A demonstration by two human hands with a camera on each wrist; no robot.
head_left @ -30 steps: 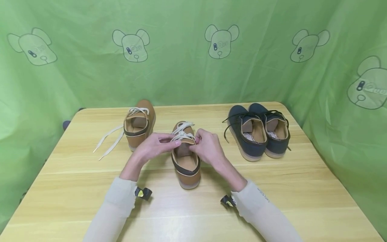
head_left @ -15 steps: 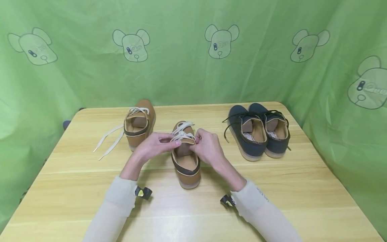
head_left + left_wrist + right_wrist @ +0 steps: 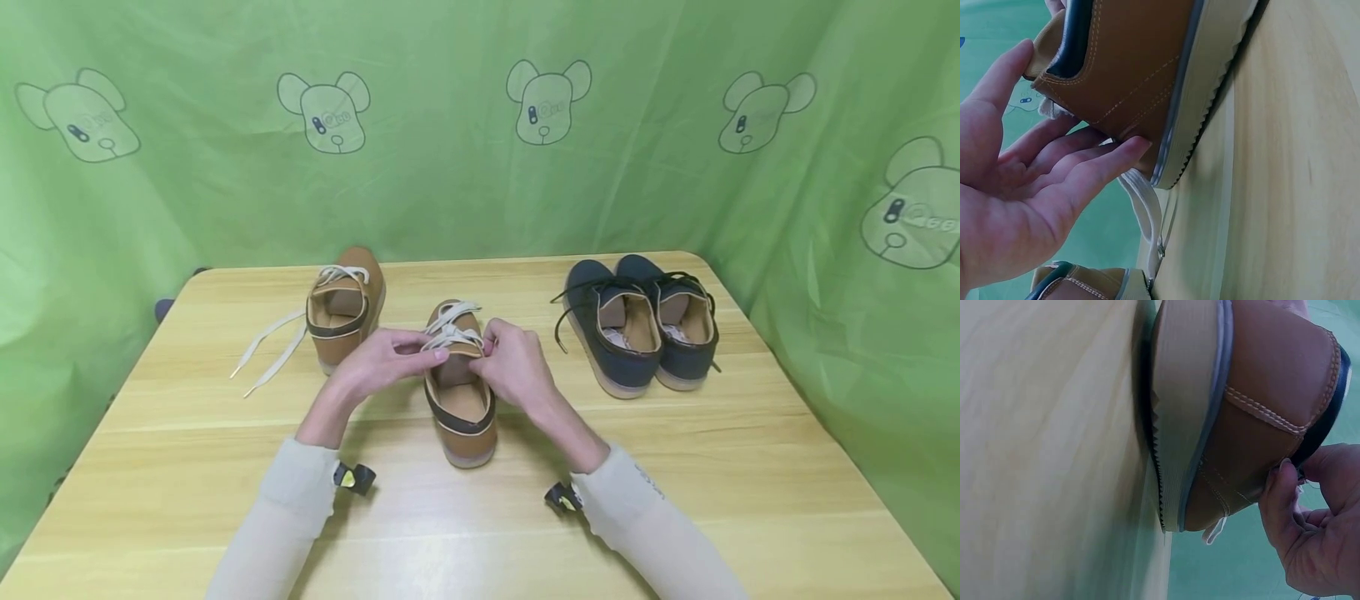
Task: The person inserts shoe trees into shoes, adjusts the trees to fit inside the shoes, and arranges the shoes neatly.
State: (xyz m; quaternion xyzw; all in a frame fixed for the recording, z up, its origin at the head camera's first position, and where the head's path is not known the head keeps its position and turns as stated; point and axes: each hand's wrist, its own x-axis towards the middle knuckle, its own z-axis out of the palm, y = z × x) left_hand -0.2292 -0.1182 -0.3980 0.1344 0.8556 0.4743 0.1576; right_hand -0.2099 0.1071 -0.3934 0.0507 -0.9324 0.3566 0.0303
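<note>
A brown lace-up shoe [image 3: 468, 443] stands in the middle of the table, toe pointing away, its white laces [image 3: 455, 333] crossed and knotted over the front. My left hand [image 3: 386, 362] holds it at the left of the opening. In the left wrist view, that thumb touches the tan tongue [image 3: 1050, 47] while the other fingers lie along the side of the shoe [image 3: 1129, 56]. On the other side, my right hand [image 3: 517, 367] pinches the collar edge. The right wrist view has thumb and forefinger of this hand [image 3: 1329, 519] at the dark trim; what lies between them is partly hidden.
Another brown shoe [image 3: 341, 337] stands back left, two long lace ends [image 3: 277, 358] trailing left on the table. Two dark blue shoes [image 3: 626, 371] with black laces stand side by side at the right. A green printed curtain [image 3: 450, 200] surrounds the wooden table [image 3: 225, 500].
</note>
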